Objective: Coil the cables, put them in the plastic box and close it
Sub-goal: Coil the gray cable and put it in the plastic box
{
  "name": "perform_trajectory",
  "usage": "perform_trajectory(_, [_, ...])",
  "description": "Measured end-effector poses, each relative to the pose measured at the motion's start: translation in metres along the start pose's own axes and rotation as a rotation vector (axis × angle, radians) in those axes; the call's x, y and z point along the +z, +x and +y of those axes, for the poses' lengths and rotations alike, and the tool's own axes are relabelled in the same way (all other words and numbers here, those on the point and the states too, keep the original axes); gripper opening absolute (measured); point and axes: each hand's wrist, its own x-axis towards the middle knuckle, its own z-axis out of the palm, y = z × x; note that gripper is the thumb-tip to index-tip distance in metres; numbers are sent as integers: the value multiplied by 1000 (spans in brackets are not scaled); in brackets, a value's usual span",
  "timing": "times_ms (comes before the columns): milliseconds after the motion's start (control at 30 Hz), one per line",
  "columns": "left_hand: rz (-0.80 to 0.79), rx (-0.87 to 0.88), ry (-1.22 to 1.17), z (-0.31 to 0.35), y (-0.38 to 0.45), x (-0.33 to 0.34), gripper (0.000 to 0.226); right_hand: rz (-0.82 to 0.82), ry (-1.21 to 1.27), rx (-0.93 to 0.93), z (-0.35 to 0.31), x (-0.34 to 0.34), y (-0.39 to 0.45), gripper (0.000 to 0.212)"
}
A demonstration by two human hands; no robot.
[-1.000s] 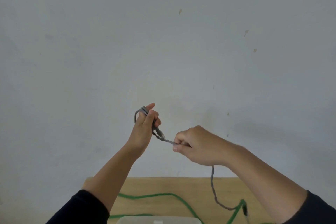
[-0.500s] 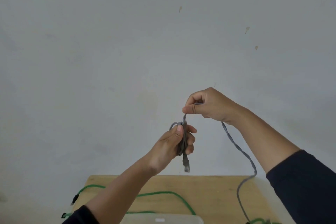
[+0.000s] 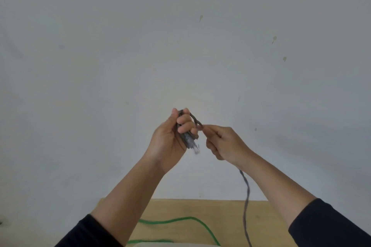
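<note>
Coiling is underway: the left hand is clutching the grey cable loops, plug dangling, while the right hand is pinching the strand just beside them, its tail trailing to the desk, so another wrap seems next.

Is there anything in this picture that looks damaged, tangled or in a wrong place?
Nothing stands out. The left hand holds the coiled part of the grey cable, the right hand pinches its free length, which hangs down. The green cable lies loose on the wooden table, not yet coiled.
</note>
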Motion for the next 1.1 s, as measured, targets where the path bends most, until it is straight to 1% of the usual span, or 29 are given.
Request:
perform_trajectory(100, [55, 86, -144, 21, 4, 0, 34, -30, -284, -16, 2, 1, -9, 30])
perform_trajectory(133, [69, 111, -165, 27, 5, 0, 36, -36, -329, -25, 3, 1, -11, 30])
perform_trajectory(300, [120, 257, -153, 51, 7, -7, 46, -160, -445, -25, -5, 5, -25, 31])
perform_trajectory(533, [163, 377, -7, 69, 4, -21, 41, -160, -539, -74, -10, -2, -29, 27])
perform_trajectory(600, [189, 358, 87, 67, 4, -23, 37, -196, -596, -109, -15, -3, -31, 26])
perform_trajectory(633, [217, 345, 175, 63, 4, -24, 35, -227, -643, -134, -20, -2, -32, 26])
perform_trajectory(733, [269, 308, 565, 46, 6, -26, 32, -307, -806, -236, -38, -2, -29, 26])
perform_trajectory(800, [224, 236, 770, 34, 3, -28, 32, -330, -868, -297, -49, -4, -24, 24])
perform_trajectory(900, [111, 98, 967, 20, -6, -27, 33, -358, -882, -337, -63, -10, -18, 20])
perform_trajectory(967, [69, 45, 1025, 12, -11, -24, 32, -378, -856, -344, -70, -13, -17, 19])
perform_trajectory(1000, [68, 42, 1013, 10, -12, -23, 33, -390, -840, -343, -73, -15, -17, 20])
perform_trajectory(1033, [91, 54, 970, 9, -10, -24, 34, -404, -829, -339, -74, -16, -18, 20])
perform_trajectory(1100, [206, 101, 775, 12, -3, -26, 36, -437, -831, -333, -73, -16, -20, 20])
